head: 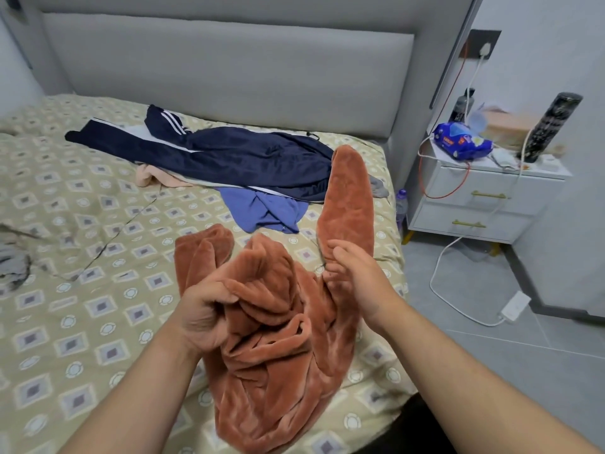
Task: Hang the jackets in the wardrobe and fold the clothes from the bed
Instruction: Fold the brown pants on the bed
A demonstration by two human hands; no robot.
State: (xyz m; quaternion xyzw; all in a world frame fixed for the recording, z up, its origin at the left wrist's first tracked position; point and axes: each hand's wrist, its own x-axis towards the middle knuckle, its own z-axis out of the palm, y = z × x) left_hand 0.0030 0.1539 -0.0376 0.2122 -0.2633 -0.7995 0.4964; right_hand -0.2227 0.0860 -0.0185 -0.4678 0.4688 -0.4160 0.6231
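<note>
1. Gripping with my left hand (206, 309), I have fingers and thumb curled tight round a bunch of the rust fleece garment (278, 348) at centre frame. My right hand (357, 280) is spread, fingers fairly straight, laid against the garment's long sleeve (348, 204), which runs up toward the upper right.
2. Filling the left and centre is the bed (82, 224). The fleece lies crumpled on its lower right part, near the mattress edge.
3. Across the upper centre sprawls a navy striped tracksuit piece (245, 155), and the sleeve's tip touches its right end.
4. Just below that lies a blue garment (265, 208), and a peach cloth (154, 175) pokes out at its left.
5. My worry is that the wad in my left hand hides twisted layers, so any fold laid over it may come out lumpy and crooked.
6. Pulling the sleeve across could drag the navy piece along. With only a flat hand on it, the plush may slip off the bed's right edge to the floor.
</note>
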